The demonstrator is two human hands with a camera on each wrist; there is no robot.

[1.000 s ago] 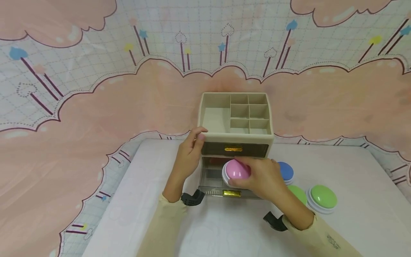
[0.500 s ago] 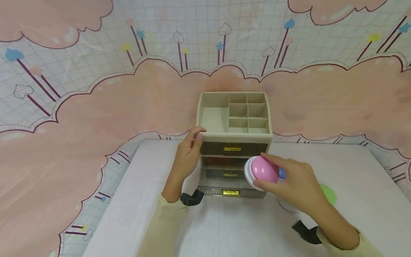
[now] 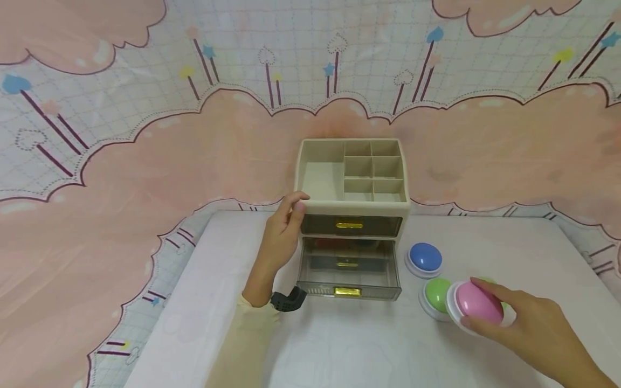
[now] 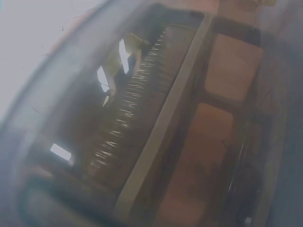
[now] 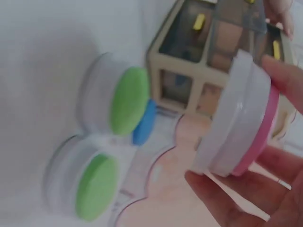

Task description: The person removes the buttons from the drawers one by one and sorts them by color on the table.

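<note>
In the head view, my right hand [image 3: 543, 328] grips a pink-domed push button [image 3: 480, 304] with a white base, thumb and fingers on opposite sides. It is tilted above the table, in front of two green-domed buttons; in the right wrist view, one green button [image 5: 130, 101] and another green button [image 5: 97, 187] show fully. My left hand [image 3: 281, 234] holds the front left corner of a beige desktop drawer organizer [image 3: 356, 206], fingers over the top rim. Below the shut top drawer, a see-through drawer [image 3: 373, 292] is pulled out. The left wrist view is blurred, showing dark clear panels.
A blue-domed button [image 3: 426, 257] sits right of the organizer, behind the nearer green button [image 3: 436, 293]. Open compartments [image 3: 358, 167] fill the organizer's top. A white cloth [image 3: 339, 345] covers the table, and a patterned curtain [image 3: 233, 156] hangs close behind.
My right hand has lifted the pink button from over the pulled-out drawer and carried it right and nearer, to the green buttons. My left hand has stayed on the organizer's corner.
</note>
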